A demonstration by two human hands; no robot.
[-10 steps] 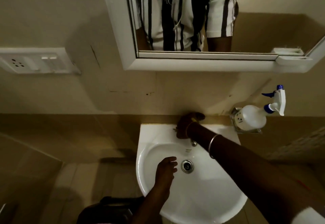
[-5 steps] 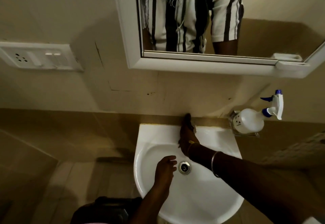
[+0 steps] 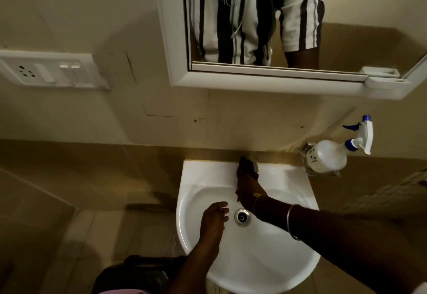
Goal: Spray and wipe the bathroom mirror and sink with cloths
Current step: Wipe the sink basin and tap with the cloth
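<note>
Right hand (image 3: 248, 189) drawn back along tap (image 3: 255, 166), grip clutching dark cloth (image 3: 243, 163); left hand (image 3: 213, 218) loose in sink (image 3: 288, 178); tap wipe likely underway.

Single head-worn view, looking steeply down onto sink (image 3: 208, 173), close in, mirror (image 3: 360, 46) at top edge

On my feed I see a thin silver bangle (image 3: 291, 222) on the right forearm (image 3: 335, 233), a slimmer yellowish band (image 3: 256, 199) behind the right hand (image 3: 247, 188), and, reflected, a short-sleeved white shirt (image 3: 251, 16) with dark vertical stripes and a white drawstring (image 3: 236, 30).
</note>
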